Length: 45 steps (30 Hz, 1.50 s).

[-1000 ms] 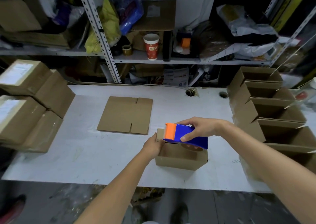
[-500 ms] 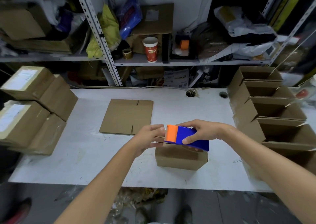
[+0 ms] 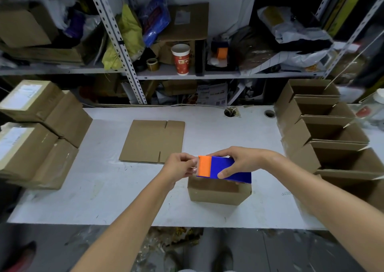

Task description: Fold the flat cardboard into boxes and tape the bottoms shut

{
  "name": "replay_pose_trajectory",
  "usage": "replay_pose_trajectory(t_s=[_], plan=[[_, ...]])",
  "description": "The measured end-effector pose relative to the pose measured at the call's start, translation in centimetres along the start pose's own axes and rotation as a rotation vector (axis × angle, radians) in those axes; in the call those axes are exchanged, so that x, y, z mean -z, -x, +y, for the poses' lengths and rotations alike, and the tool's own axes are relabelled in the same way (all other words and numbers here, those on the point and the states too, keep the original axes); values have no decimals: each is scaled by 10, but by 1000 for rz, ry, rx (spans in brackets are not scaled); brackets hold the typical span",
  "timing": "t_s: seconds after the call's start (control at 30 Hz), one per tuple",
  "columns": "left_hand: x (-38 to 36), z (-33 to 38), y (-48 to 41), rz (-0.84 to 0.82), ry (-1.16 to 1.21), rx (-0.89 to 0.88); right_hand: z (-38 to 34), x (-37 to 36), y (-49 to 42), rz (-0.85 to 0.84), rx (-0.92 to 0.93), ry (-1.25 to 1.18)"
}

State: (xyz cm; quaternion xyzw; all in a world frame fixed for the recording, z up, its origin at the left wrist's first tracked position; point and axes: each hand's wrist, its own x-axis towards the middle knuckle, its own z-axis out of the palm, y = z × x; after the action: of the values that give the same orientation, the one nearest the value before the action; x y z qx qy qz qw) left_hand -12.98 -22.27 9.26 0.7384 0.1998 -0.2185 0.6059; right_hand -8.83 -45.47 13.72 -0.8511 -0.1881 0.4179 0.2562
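A small cardboard box [image 3: 218,191] is seen standing on the white table [image 3: 99,188], near the front edge and right of centre; its upper face is partly hidden by a tape dispenser [image 3: 228,167], blue in the body and orange at the left end, which is held just above it; whether the dispenser touches the box cannot be told. The dispenser is gripped from above by the right hand [image 3: 241,159], with the thumb laid on the near side and the fingers curled over the far side. The left hand [image 3: 178,167] is held at the orange end, its thumb and fingertips pinched together on what looks like the loose end of clear tape [image 3: 194,169]. A flat cardboard sheet [image 3: 152,140] is laid on the table behind the hands, apart from the box. A row of open boxes [image 3: 332,132] is lined up along the right side of the table, one touching the next; sealed boxes [image 3: 37,130] with white labels are stacked at the left. On the shelf [image 3: 207,76] behind the table a red and white paper cup [image 3: 180,58] is stood upright, with a roll of tape [image 3: 152,64] just to its left.
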Motion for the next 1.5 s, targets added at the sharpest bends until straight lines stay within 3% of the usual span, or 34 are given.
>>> replay_pose_trajectory(t_s=[0.17,0.67,1.1,1.5], plan=[[37,-16,-5,164,93,50,2,15,5,-8,-78,38],[35,-46,-4,286,134,88,-11,5,-11,-40,-172,139],[39,-52,-7,267,221,109,-15,3,-18,-54,-202,203],[36,-71,-19,270,99,101,-28,0,-19,-72,-225,247]])
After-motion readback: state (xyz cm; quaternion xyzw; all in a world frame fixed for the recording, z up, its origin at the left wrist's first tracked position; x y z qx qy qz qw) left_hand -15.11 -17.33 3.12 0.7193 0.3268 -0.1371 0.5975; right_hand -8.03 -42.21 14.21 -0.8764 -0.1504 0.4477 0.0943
